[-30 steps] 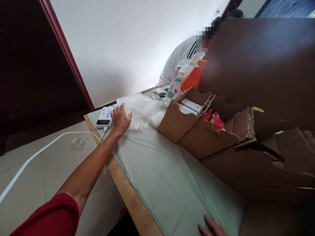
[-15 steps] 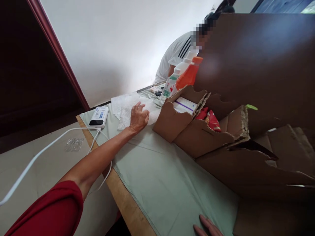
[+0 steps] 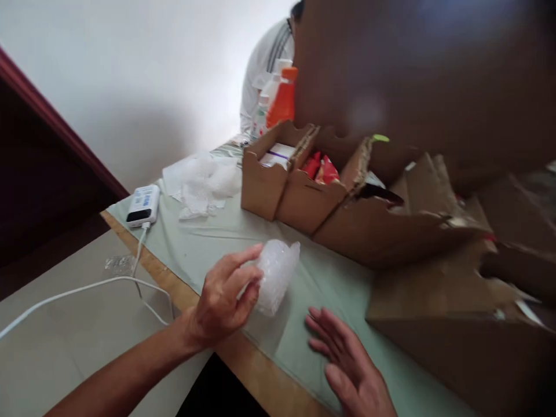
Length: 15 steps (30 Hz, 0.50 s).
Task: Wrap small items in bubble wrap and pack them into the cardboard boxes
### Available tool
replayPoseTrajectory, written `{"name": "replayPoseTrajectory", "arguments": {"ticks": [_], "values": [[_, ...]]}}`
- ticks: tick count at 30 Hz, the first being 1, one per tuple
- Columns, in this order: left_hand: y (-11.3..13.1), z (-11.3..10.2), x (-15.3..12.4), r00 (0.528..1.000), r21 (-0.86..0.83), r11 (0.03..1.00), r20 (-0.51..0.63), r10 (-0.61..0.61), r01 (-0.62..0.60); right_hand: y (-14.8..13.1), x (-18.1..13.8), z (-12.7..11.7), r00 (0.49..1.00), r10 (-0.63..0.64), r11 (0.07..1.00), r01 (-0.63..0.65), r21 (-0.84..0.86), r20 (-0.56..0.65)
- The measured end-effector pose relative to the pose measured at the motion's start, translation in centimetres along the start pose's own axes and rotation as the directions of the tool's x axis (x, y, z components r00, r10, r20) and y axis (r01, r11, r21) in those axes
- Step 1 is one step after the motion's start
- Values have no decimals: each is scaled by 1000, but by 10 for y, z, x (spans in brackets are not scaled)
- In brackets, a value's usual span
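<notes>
My left hand (image 3: 228, 292) pinches the near edge of a piece of bubble wrap (image 3: 278, 278), which is curled into a loose roll over the green tablecloth. Whether anything lies inside the curl I cannot tell. To the right of it, my right hand (image 3: 347, 359) is open, fingers stretched toward the bubble wrap and apart from it. More bubble wrap (image 3: 204, 179) lies in a crumpled pile farther back on the cloth, left of the cardboard bins.
Cardboard bins (image 3: 263, 188) line the right side, with red packets (image 3: 321, 168) in one. Behind stand an orange bottle (image 3: 282, 98) and clear bottles. A white power bank (image 3: 143, 205) with a white cable (image 3: 87, 292) sits at the left edge. A person (image 3: 264, 52) is at the back.
My left hand has come from the pile toward me, bringing a piece of bubble wrap. My right hand has risen farther into view. The view has swung to the right.
</notes>
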<state>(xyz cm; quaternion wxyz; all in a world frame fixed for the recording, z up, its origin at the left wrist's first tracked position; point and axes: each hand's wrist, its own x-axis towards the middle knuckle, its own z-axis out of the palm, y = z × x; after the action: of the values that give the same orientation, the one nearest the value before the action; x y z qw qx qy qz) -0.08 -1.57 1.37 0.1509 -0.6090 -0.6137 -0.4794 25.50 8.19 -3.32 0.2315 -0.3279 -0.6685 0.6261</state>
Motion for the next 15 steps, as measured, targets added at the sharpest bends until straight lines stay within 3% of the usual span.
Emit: {"name": "replayPoseTrajectory", "arguments": {"ticks": [2, 4, 7, 10, 11, 13, 15], "values": [[23, 17, -20, 998, -69, 998, 58, 4, 0, -14, -1, 9, 993, 118, 938, -115, 328, 10], [43, 31, -35, 995, -141, 990, 99, 10, 5, -23, -1, 15, 974, 225, 843, -194, 501, -1], [67, 42, -48, 991, -276, 960, 130, -10, 46, -30, -2, 17, 941, 330, 774, -225, 592, -74], [77, 47, -52, 954, -473, 829, 167, -249, 299, -29, -6, 14, 911, 387, 757, -225, 613, -144], [77, 48, -53, 906, -533, 734, 198, -375, 421, -27, -7, 11, 898, 407, 760, -231, 607, -169], [68, 49, -55, 742, -597, 499, 266, -616, 628, -26, -11, 3, 865, 430, 794, -226, 564, -260], [55, 48, -57, 578, -627, 327, 246, -778, 707, -27, -15, -6, 818, 409, 854, -188, 485, -404]]}}
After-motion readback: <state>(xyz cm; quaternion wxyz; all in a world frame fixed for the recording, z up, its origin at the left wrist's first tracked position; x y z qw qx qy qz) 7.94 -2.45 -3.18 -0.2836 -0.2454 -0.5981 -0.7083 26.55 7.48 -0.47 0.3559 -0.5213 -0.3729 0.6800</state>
